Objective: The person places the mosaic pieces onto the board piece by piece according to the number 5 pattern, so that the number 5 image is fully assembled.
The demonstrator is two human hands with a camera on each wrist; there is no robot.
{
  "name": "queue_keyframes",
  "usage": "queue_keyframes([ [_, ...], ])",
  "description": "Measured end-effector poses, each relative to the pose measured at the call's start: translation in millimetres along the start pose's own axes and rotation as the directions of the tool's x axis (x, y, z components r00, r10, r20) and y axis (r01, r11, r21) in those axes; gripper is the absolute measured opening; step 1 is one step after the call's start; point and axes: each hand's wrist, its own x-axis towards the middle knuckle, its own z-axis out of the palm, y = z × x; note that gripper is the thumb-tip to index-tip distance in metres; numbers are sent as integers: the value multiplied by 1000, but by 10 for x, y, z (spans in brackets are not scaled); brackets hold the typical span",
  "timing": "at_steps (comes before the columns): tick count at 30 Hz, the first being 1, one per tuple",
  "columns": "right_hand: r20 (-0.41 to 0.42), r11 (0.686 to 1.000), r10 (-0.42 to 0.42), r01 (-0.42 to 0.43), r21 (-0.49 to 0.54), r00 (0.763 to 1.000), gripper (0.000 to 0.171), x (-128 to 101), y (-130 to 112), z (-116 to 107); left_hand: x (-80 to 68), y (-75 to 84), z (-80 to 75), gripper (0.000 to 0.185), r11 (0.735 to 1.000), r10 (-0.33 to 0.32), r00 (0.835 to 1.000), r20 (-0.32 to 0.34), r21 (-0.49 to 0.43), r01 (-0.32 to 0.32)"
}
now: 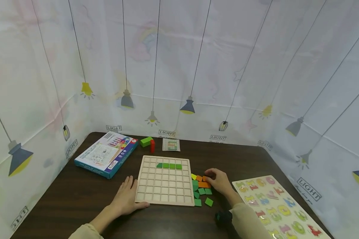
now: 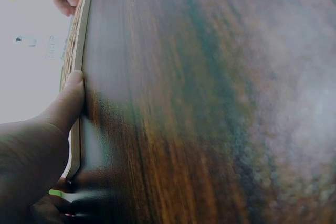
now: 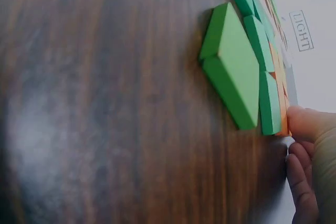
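Now the left hand [image 1: 126,198] lies flat against the grid board [image 1: 165,181]; right hand [image 1: 219,181] pinches an orange tile [image 1: 204,184] lying crosswise.

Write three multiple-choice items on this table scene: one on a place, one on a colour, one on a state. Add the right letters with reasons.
1. Where does the blue box lie?
A. left of the grid board
B. right of it
C. on it

2. What colour are the tiles in the board's row?
A. red
B. green
C. yellow

3. What is the left hand doing?
A. lifting a tile
B. resting flat against the board's edge
C. holding the box

Answers: 1 A, the box sits beyond the board's left edge. 2 B, all the placed tiles are green. 3 B, its fingers lie straight on the table and its thumb touches the board.
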Motion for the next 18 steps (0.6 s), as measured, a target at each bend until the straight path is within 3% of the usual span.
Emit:
queue_keyframes([
  [9,-8,1000,-23,23,12,1000,17,23,17,-3,0,-20,-12,110,1000,1,1000,-12,0,-1],
  [18,9,999,34,-34,13,999,21,-21,81,5,-16,-19,0,108,1000,8,1000,-7,-25,-8],
])
